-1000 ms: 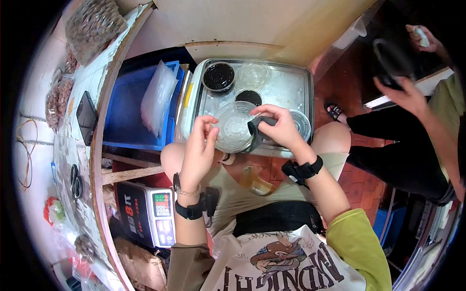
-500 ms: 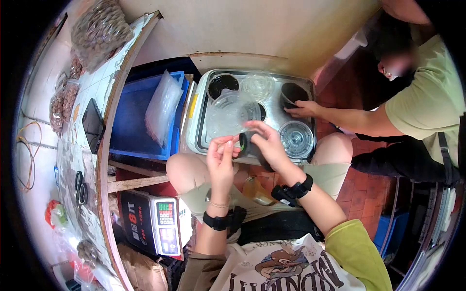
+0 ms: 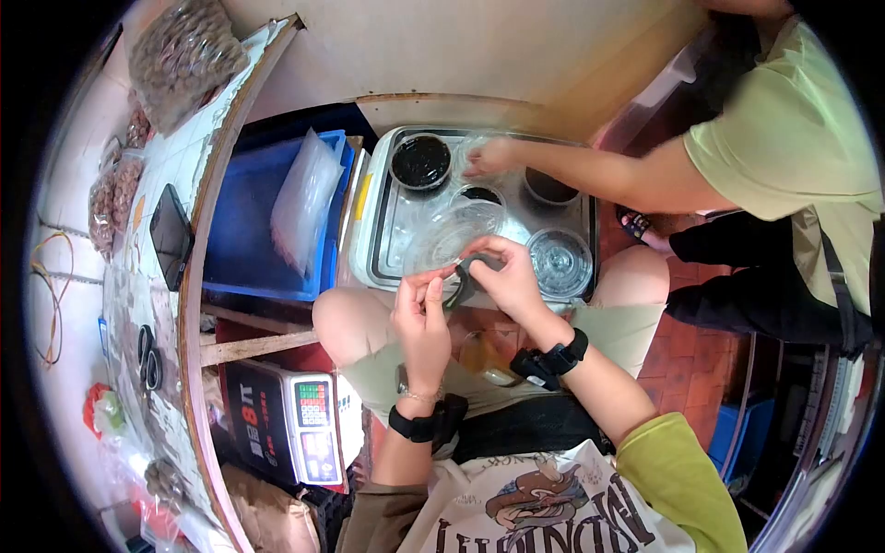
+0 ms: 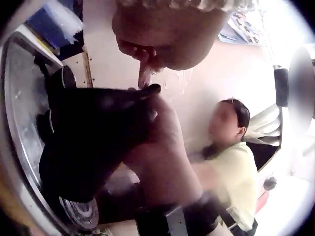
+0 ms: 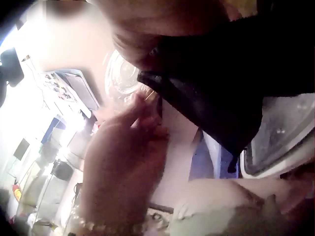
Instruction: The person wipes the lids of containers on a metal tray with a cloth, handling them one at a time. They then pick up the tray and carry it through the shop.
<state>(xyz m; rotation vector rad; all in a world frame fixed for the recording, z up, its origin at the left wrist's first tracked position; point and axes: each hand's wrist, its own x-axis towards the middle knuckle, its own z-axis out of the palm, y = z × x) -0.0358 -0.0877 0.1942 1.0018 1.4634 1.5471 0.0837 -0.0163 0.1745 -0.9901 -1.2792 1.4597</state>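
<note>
In the head view my left hand [image 3: 422,327] is in front of the tray, its fingertips at the lower edge of a round clear plastic container [image 3: 433,241]. Thumb and bent fingers pinch near that rim; part of the contact is hidden. Close against it, my right hand [image 3: 505,281] pinches a dark cloth [image 3: 481,264] between thumb and fingers. The cloth [image 4: 88,137] hangs wide and black in the left wrist view. Past the left fingertips, the container [image 5: 122,73] shows against the wall in the right wrist view.
A metal tray [image 3: 383,267] bears a tub of dark jelly-like stuff [image 3: 420,162], another dark-filled tub [image 3: 551,186] and clear round plasticware [image 3: 560,264]. Another person's hand [image 3: 491,158] reaches over its back. Left stand a blue crate [image 3: 249,221] and a worktop [image 3: 157,304].
My hands have come together with the cloth, and the clear container has shifted between frames. The other person has leaned in, set a dark tub on the tray and moved a hand leftward.
</note>
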